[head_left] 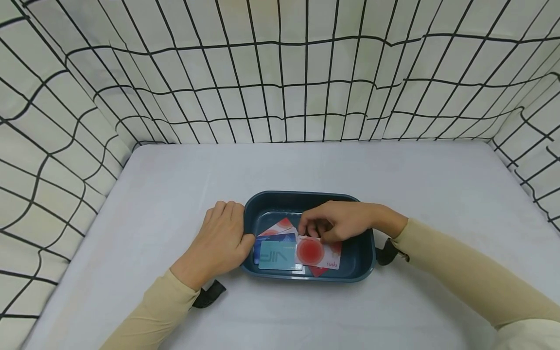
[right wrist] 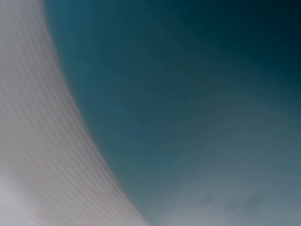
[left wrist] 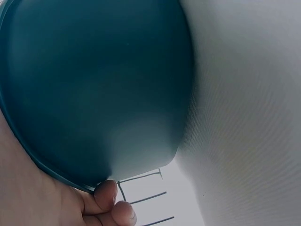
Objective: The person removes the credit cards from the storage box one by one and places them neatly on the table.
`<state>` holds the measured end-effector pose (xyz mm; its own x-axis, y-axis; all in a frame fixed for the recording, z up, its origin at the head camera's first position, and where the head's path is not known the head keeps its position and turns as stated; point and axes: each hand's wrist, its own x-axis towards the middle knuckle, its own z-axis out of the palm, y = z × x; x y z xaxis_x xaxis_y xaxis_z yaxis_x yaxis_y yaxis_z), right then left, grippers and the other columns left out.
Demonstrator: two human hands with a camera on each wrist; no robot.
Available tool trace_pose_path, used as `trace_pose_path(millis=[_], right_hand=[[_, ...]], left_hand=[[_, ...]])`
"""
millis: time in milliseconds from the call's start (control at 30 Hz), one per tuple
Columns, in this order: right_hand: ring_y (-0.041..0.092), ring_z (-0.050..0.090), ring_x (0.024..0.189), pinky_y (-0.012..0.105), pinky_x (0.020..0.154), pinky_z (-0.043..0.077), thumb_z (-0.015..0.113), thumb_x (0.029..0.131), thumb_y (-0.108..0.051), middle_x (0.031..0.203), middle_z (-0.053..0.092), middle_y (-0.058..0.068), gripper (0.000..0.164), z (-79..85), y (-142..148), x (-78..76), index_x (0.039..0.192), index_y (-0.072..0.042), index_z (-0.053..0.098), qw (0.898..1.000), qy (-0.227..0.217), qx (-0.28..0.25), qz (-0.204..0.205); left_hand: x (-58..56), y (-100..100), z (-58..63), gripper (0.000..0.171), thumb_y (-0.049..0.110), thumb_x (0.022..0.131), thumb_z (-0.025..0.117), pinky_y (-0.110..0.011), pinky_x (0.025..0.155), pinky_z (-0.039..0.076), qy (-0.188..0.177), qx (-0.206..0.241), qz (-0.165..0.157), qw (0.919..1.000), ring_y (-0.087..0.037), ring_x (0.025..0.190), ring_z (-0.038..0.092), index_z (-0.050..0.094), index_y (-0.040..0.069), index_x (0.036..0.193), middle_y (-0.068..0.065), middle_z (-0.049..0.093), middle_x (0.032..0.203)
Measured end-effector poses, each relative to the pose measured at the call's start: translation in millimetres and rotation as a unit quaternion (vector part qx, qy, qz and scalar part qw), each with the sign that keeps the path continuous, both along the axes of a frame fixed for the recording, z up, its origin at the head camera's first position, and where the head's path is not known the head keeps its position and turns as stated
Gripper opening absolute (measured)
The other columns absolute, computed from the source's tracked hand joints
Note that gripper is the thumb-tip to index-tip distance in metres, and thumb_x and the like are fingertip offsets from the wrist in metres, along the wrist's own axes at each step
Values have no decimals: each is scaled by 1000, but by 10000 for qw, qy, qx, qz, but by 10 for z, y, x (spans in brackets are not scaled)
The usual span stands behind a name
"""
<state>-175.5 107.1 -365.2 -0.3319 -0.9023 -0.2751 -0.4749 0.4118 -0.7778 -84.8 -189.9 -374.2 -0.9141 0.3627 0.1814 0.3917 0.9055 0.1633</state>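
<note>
A dark teal plastic tray (head_left: 306,278) stands on the white-covered table, with several plastic cards inside. My left hand (head_left: 223,238) grips its left rim, thumb along the edge; curled fingertips (left wrist: 107,194) show beside the tray's outer wall in the left wrist view. Over the tray's right half, my right hand (head_left: 343,221) pinches the upper edge of a white card with a red circle (head_left: 310,251). Left of this card lie a light blue VIP card (head_left: 276,255), a darker blue card (head_left: 284,237) and a red-and-white card (head_left: 282,225). A red corner (head_left: 317,271) shows beneath. The right wrist view shows only the tray's wall.
Black wire grid panels (head_left: 306,82) surround the back and sides of the table (head_left: 306,165). A dark strap piece (head_left: 210,294) hangs under the left wrist, another dark piece (head_left: 387,253) under the right wrist beside the tray.
</note>
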Motion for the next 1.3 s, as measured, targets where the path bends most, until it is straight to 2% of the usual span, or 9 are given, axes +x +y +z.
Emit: trace_pose_path(millis=[267,533,867,1300], right_hand=[[16,62,90,28,80,56,59,87,-3,104,62,0,43,66,-1,-10,128,-17,58,9997,-191,-131,-91],[19,64,88,30,80,57,58,87,1,103,63,5,43,70,21,-22,127,-13,58,9968,-479,-578,-284],[20,64,85,30,80,56,58,87,0,104,64,7,43,76,30,-37,129,-11,58,9938,-398,-827,-630],[25,64,83,33,70,58,61,87,-2,105,64,8,43,128,54,25,129,-12,57,9794,-349,-1130,-1635]], left_hand=[[-2,-8,36,28,23,88,53,-37,79,28,49,21,-20,10000,-26,90,38,50,0,103,-9,45,87],[-1,-11,50,27,23,87,53,-36,78,28,99,26,-15,9999,-26,89,38,50,0,102,-8,45,87],[-6,13,33,25,22,88,54,-36,78,29,44,77,44,10000,-26,88,38,50,0,101,-8,44,85],[30,7,16,25,21,89,56,-36,78,28,-44,91,116,9999,-25,88,37,50,0,101,-8,45,85]])
